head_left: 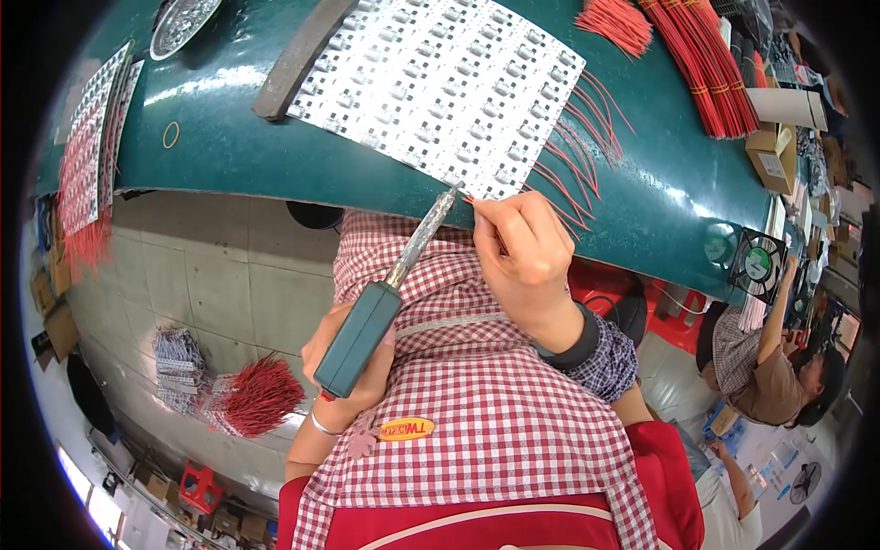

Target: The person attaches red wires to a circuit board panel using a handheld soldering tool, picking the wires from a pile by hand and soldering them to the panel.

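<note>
Left fingers (pixel 353 353) wrap soldering iron (pixel 390 293); right pinch wire (pixel 472 200).

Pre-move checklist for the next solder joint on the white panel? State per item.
1. Soldering iron gripped in left hand: ok.
2. Iron tip at near edge of white panel: ok.
3. Red wire pinched in right hand fingers beside the tip: ok.
4. Wire end seated on its pad: cannot tell, too small.
5. Earlier red leads fan off the panel edge, apart from the tip: ok.
6. Solder on tip: cannot tell.
</note>
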Demonstrator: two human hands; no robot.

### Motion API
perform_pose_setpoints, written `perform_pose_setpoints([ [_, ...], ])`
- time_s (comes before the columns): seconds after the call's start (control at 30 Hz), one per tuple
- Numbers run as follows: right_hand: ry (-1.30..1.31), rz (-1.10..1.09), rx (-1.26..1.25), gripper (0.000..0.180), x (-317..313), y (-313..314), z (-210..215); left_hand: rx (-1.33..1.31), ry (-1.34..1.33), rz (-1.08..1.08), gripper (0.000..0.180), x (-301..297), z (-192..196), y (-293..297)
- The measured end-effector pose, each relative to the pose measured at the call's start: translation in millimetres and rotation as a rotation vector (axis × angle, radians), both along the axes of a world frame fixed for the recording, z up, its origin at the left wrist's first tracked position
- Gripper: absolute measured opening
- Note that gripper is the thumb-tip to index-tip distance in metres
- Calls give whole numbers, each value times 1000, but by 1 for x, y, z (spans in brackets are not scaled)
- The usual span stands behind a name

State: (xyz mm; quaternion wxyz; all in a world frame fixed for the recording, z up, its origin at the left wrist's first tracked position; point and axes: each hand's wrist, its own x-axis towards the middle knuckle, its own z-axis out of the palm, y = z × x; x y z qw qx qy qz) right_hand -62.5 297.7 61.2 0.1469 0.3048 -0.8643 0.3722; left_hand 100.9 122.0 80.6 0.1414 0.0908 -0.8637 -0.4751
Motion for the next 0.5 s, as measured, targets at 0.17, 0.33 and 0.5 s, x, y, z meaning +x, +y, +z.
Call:
perform_pose_setpoints([
  [0.17, -43, 38, -70, 24, -5, 3, 8, 5, -12, 6, 24, 2, -2, 0],
  [0.33, -60, 56, -81, 25, -18, 13, 13, -18, 18, 1, 25, 1, -3, 1],
  [0.5, -122, 104, -40, 23, -26, 14, 6, -1, -3, 2, 25, 1, -3, 2],
])
